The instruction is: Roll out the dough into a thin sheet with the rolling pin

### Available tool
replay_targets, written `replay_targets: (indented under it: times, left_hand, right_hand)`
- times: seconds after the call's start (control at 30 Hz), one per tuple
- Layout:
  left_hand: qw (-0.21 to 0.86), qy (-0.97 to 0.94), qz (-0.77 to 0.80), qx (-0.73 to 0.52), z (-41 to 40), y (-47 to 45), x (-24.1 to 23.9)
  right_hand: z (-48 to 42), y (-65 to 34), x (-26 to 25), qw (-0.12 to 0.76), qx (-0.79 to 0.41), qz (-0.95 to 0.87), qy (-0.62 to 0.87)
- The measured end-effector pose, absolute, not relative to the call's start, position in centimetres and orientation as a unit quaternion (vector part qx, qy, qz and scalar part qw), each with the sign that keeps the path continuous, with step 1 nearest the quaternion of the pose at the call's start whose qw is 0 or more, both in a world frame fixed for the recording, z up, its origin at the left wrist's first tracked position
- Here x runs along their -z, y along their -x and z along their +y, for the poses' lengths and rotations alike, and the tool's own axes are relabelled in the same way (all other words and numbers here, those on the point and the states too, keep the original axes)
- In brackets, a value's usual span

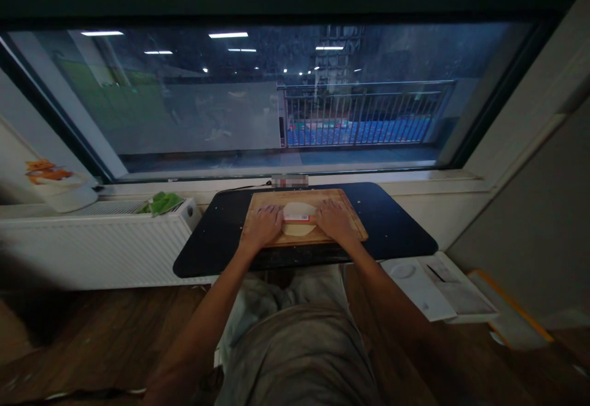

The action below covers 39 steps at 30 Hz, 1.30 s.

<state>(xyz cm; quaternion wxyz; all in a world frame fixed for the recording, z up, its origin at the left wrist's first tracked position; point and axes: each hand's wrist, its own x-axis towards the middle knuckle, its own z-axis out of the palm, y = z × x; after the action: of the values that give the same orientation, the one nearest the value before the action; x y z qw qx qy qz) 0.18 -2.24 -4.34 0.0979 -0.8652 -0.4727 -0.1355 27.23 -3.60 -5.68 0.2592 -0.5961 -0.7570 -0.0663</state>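
Note:
A pale, flattened round of dough (298,230) lies in the middle of a wooden cutting board (318,197). Across it runs a wooden rolling pin (297,220) with a white and red label facing up. My left hand (267,222) covers the pin's left end and my right hand (334,217) covers its right end, both seen from the back. The fingers point forward over the pin, and the palms and undersides stay hidden. Dough shows on both the near and far sides of the pin.
The board rests on a small black table (391,234) with pale crumbs. Behind stands a window (184,111); at left, a white radiator (115,246) bears a green cloth-like item (163,203) and a white pot (67,192). A white box (442,286) lies low at right.

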Motion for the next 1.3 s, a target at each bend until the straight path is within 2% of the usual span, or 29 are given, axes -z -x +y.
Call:
replay_targets:
  times: [0.17, 0.37, 1.07, 1.3]
  left_hand:
    - [0.077, 0.834, -0.502, 0.216, -5.1, 0.9, 6.0]
    - [0.087, 0.827, -0.494, 0.256, -7.8, 1.5, 6.3]
    - [0.066, 0.823, -0.485, 0.287, -10.4, 2.8, 7.4]
    - [0.075, 0.825, -0.491, 0.271, -7.8, 1.7, 6.3]
  right_hand:
    - [-6.5, -25.7, 5.8, 0.224, 0.120, -0.734, 0.630]
    - [-9.8, -24.9, 6.6, 0.251, 0.135, -0.705, 0.649]
    - [-14.9, -23.6, 8.6, 0.293, 0.169, -0.687, 0.643]
    - [-12.0, -24.1, 7.3, 0.292, 0.142, -0.682, 0.655]
